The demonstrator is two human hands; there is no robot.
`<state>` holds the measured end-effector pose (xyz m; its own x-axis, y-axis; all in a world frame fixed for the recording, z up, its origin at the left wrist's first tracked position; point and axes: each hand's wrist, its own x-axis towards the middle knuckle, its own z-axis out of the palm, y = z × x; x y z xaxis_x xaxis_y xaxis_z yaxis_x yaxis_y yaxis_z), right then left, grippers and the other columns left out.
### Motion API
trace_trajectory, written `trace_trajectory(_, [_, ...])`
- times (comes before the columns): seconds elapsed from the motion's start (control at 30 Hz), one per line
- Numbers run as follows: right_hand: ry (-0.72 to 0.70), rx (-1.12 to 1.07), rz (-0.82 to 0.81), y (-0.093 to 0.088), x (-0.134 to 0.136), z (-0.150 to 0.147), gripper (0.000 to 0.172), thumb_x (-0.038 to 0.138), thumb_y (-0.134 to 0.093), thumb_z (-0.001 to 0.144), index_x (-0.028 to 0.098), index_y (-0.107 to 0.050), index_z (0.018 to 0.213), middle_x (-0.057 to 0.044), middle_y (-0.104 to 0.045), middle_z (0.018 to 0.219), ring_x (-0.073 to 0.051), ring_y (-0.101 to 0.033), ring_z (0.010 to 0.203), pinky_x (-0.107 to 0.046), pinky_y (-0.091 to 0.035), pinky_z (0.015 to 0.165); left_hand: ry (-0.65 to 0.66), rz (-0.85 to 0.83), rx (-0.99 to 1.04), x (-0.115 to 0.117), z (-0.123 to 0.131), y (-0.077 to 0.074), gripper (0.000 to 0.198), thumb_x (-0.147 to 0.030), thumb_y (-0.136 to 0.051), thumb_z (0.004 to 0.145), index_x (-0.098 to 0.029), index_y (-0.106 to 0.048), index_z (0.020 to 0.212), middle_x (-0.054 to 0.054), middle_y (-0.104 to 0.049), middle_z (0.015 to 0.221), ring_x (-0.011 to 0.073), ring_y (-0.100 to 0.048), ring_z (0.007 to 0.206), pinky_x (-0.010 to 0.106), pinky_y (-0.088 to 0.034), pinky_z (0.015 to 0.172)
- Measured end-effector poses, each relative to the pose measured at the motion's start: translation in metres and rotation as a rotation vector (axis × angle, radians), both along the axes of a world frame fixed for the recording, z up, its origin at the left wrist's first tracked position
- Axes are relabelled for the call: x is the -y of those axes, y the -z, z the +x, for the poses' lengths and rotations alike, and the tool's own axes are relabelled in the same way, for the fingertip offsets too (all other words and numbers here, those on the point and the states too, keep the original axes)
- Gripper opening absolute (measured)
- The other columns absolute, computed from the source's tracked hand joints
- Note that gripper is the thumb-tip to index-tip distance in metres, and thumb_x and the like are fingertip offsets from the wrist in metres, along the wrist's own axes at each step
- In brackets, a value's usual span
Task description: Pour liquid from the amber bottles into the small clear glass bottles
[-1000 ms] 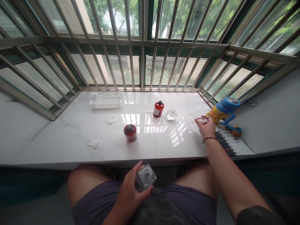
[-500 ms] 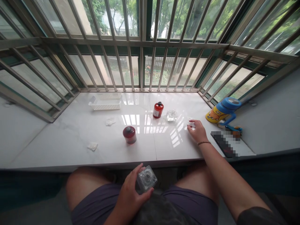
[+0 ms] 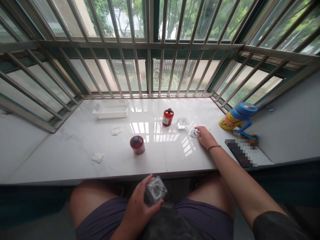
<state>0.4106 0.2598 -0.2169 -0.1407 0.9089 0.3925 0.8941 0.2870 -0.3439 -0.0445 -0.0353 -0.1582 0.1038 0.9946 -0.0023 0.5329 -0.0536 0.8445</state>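
Observation:
My left hand is down over my lap, shut around a square clear glass bottle. My right hand lies on the white marble sill, its fingers pressing a crumpled white tissue. Just left of that tissue stands a small clear glass block or dish. Beyond it is a red bottle with a black cap. A round dark red jar stands nearer me, and two more white tissues lie to the left.
A white perforated plastic basket sits against the window at the back left. On the right stand a yellow and blue cup and a pixelated dark flat item. Metal window bars run along the sill's far edge.
My right hand has slid left along the sill and the white tissue has moved with it. My left hand and the glass bottle have barely moved.

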Motion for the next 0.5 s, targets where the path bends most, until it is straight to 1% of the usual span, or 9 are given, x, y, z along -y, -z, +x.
trace_trajectory(0.1, [0.110, 0.044, -0.014, -0.002, -0.007, 0.015, 0.040, 0.018, -0.056, 0.090, 0.017, -0.072, 0.128, -0.018, -0.073, 0.129, -0.032, -0.067, 0.122, -0.048, -0.053, 0.112, -0.011, 0.010, 0.012, 0.000, 0.000, 0.004, 0.079, -0.031, -0.085, 0.082, -0.030, -0.053, 0.155, 0.009, -0.071, 0.146, 0.0313, -0.070, 0.133, 0.051, -0.056, 0.117])
trace_trajectory(0.17, [0.203, 0.073, -0.037, -0.004, -0.014, 0.026, 0.035, 0.027, -0.060, 0.093, 0.014, -0.075, 0.121, -0.022, -0.075, 0.123, -0.035, -0.068, 0.118, -0.050, -0.052, 0.108, -0.021, 0.013, 0.023, 0.000, 0.001, 0.004, 0.078, -0.030, -0.085, 0.082, -0.029, -0.055, 0.153, 0.009, -0.072, 0.145, 0.0317, -0.070, 0.132, 0.051, -0.056, 0.117])
trace_trajectory(0.2, [0.241, 0.089, -0.056, -0.004, -0.018, 0.031, 0.032, 0.030, -0.062, 0.093, 0.014, -0.077, 0.115, -0.022, -0.076, 0.117, -0.036, -0.069, 0.114, -0.049, -0.053, 0.105, -0.028, 0.014, 0.030, 0.000, 0.002, 0.004, 0.077, -0.030, -0.085, 0.081, -0.029, -0.056, 0.153, 0.009, -0.072, 0.144, 0.0319, -0.071, 0.132, 0.051, -0.056, 0.117])
trace_trajectory(0.3, [0.311, 0.126, -0.121, -0.005, -0.028, 0.042, 0.023, 0.032, -0.062, 0.093, 0.018, -0.080, 0.097, -0.017, -0.079, 0.099, -0.031, -0.071, 0.098, -0.042, -0.054, 0.091, -0.039, 0.007, 0.035, 0.001, 0.004, 0.002, 0.077, -0.031, -0.085, 0.081, -0.029, -0.057, 0.153, 0.008, -0.073, 0.144, 0.0316, -0.071, 0.131, 0.051, -0.056, 0.117])
trace_trajectory(0.37, [0.338, 0.137, -0.145, -0.006, -0.033, 0.046, 0.023, 0.030, -0.060, 0.094, 0.020, -0.080, 0.090, -0.014, -0.079, 0.091, -0.028, -0.070, 0.089, -0.038, -0.052, 0.084, -0.038, 0.003, 0.025, 0.001, 0.003, 0.001, 0.078, -0.032, -0.086, 0.082, -0.030, -0.056, 0.153, 0.008, -0.073, 0.144, 0.0314, -0.071, 0.131, 0.051, -0.056, 0.117])
trace_trajectory(0.43, [0.361, 0.136, -0.151, -0.007, -0.034, 0.048, 0.025, 0.031, -0.059, 0.096, 0.021, -0.081, 0.089, -0.013, -0.080, 0.089, -0.027, -0.070, 0.086, -0.037, -0.051, 0.080, -0.039, 0.008, 0.012, 0.001, 0.002, 0.001, 0.077, -0.033, -0.086, 0.082, -0.029, -0.056, 0.153, 0.009, -0.073, 0.145, 0.0317, -0.071, 0.131, 0.051, -0.056, 0.117])
trace_trajectory(0.5, [0.376, 0.125, -0.147, -0.009, -0.031, 0.048, 0.027, 0.033, -0.058, 0.097, 0.021, -0.082, 0.093, -0.013, -0.081, 0.091, -0.027, -0.069, 0.085, -0.037, -0.050, 0.078, -0.049, 0.020, 0.001, 0.001, -0.001, 0.002, 0.077, -0.033, -0.085, 0.082, -0.029, -0.056, 0.153, 0.009, -0.073, 0.145, 0.0318, -0.072, 0.131, 0.050, -0.056, 0.118])
